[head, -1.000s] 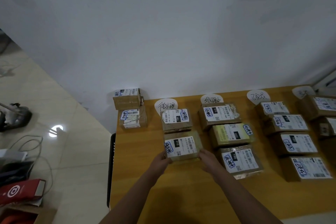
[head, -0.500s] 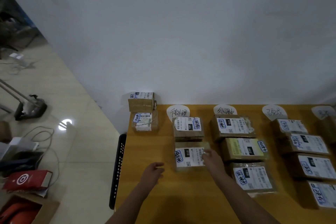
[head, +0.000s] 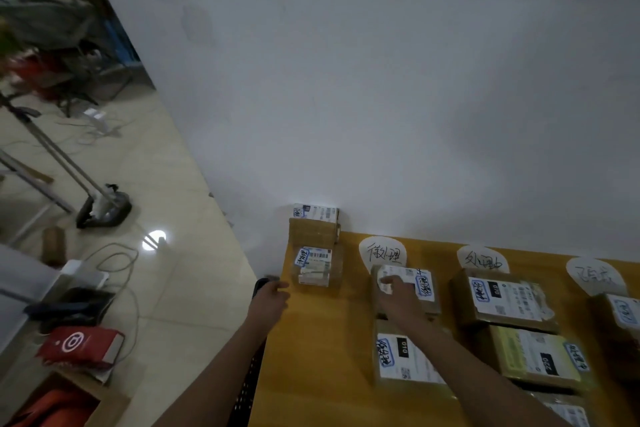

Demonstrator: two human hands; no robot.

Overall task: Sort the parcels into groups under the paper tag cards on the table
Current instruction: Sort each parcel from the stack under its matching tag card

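Note:
Brown parcels with white labels lie in columns on the wooden table, each column under a round paper tag card. Under the leftmost tag card are two parcels: a far parcel and a near parcel. My right hand rests flat on top of the far parcel, fingers spread. My left hand hovers open at the table's left edge, just left of a small clear-wrapped parcel. Behind that one a brown box stands against the wall.
More parcels fill the second column and third column under their tag cards. The white wall rises directly behind the table. Left of the table on the tiled floor are cables, a stand base and a red package.
My right hand left the near parcel and moved forward onto the far one. My left hand moved forward and left toward the small parcel. The view swung left and closer.

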